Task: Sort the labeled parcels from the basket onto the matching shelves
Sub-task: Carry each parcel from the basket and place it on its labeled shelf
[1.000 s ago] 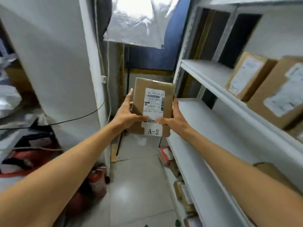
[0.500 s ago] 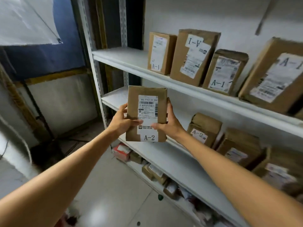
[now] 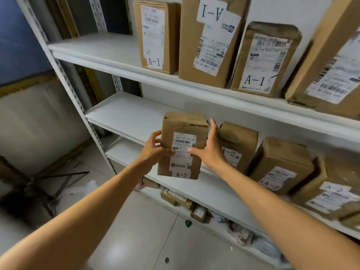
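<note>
The parcel marked A-2 hangs upright just in front of the middle shelf, at its front lip, not yet resting on the board; the left hand grips its left edge, fingers curled round, thumb on the face; the right hand pinches the right edge, thumb across the label, fingers straight up the side, though how far they reach behind is hard to tell. Further right on that shelf stands a neighbouring box, also A-2, so the label matches; lift clear of the lip, set it on the shelf's bare stretch, label outward, and free the right fingers before the box traps them.
</note>
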